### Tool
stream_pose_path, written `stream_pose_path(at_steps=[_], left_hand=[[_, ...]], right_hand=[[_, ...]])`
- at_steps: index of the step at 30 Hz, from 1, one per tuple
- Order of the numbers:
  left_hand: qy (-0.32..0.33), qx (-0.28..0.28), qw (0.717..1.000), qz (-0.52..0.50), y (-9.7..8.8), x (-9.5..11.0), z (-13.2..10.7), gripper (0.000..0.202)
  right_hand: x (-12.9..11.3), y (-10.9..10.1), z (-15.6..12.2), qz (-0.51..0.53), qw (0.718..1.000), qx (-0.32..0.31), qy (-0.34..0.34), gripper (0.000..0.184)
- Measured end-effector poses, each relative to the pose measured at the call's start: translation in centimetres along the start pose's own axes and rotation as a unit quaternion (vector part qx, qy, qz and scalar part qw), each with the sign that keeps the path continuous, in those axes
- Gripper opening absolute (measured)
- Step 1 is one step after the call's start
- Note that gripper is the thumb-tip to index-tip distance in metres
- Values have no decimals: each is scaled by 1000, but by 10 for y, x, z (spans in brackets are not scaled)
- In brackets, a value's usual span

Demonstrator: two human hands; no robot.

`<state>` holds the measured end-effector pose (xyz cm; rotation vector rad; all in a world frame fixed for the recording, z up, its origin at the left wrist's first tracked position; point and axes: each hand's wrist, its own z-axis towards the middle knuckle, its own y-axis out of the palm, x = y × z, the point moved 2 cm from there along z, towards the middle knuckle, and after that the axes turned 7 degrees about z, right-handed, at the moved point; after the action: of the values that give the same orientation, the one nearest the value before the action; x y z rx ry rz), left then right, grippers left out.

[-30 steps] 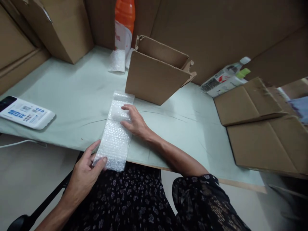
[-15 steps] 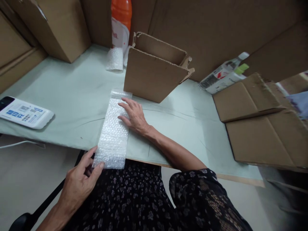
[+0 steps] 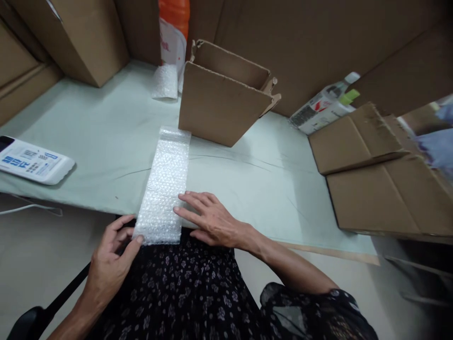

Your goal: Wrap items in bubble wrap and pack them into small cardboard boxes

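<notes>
A flat, narrow piece of bubble wrap point(image 3: 163, 184) lies lengthwise on the table, its near end reaching past the table's front edge. My left hand point(image 3: 115, 250) grips its near left corner, thumb on top and fingers at the side and partly beneath. By the near right edge, my right hand point(image 3: 215, 219) is open, fingers stretched out with the tips at the wrap. Just beyond the wrap's far end stands an open-topped cardboard box point(image 3: 221, 101). Further back, beside that box, is a small roll of bubble wrap point(image 3: 165, 82).
A phone-shaped white package with blue print point(image 3: 37, 160) lies at the left. Behind the small roll stands an orange-topped bottle point(image 3: 173, 38). Flattened cardboard point(image 3: 375, 189) and white bottles point(image 3: 320, 108) are on the right. Cardboard walls point(image 3: 300, 52) close off the back.
My right hand has moved from the wrap's upper part toward me, down to its near right edge. My left hand stays at the near left corner. The view has shifted slightly.
</notes>
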<state>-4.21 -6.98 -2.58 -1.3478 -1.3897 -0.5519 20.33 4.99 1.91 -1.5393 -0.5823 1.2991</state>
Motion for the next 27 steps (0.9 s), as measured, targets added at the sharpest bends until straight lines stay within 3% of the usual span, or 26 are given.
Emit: stream_pose_path(at_steps=[3,7,10,13,15,17,20,23,25,27], left_hand=[[-45,-18,996,-75,4,13,-4,64],[-82,-67,988,-112,-1,20,-9,57],[-23,-75,995,-67,-14,22,-13,50],[65,-16,997,39,-23,27,-12,53],[109,4,986,124,-19,34,-6,63],[133,1,975,180,-9,40,5,68],[126,-10,969,211,5,47,26,63],[107,-22,966,236,10,51,42,67],[110,-22,960,258,10,53,46,66],[137,-2,950,281,9,55,46,60]], right_hand=[[-4,10,6,-27,999,37,-24,64],[-10,20,10,5,988,144,-59,38],[-12,19,10,122,972,202,-11,34],[-10,15,13,286,925,234,87,27],[-7,12,14,360,894,224,148,21],[-3,11,14,379,883,204,189,21],[1,5,6,281,909,246,187,39],[-1,-1,-4,110,935,319,114,47],[-4,1,-4,46,959,271,60,45],[-5,6,3,17,984,174,31,44]])
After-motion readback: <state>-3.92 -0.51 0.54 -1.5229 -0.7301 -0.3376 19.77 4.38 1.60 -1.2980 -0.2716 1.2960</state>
